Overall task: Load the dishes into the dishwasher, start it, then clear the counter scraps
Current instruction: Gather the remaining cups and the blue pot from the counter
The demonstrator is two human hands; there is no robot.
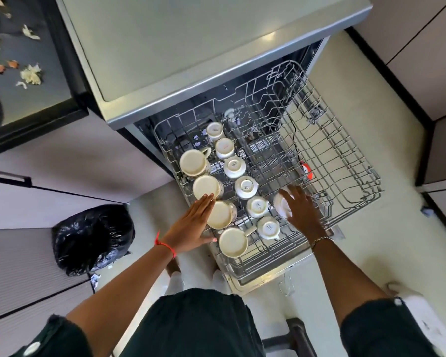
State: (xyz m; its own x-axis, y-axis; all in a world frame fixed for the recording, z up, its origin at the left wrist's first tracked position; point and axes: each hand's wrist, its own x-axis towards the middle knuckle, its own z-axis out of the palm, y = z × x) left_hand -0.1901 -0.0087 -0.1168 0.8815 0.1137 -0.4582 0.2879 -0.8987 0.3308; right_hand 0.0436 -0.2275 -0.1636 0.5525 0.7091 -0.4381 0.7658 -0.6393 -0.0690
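Grey wire dishwasher rack [319, 155], pulled out. Along its left edge stands a row of four cream ceramic mugs [206, 187], bases up. Just beside them is a row of six smaller white cups [246, 187], also inverted. One more white cup [280, 203] sits near the front edge, partly covered, possibly tilted. Dark counter [13, 47]: pale food scraps [31, 74] scattered.

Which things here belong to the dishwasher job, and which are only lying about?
Part of the job: dishwasher, its pulled-out rack, upturned cups, upturned mugs, counter scraps, left hand, right hand.
Just lying about: black rubbish bag (perhaps for scraps later), cabinet handle, red-and-white object under the rack.
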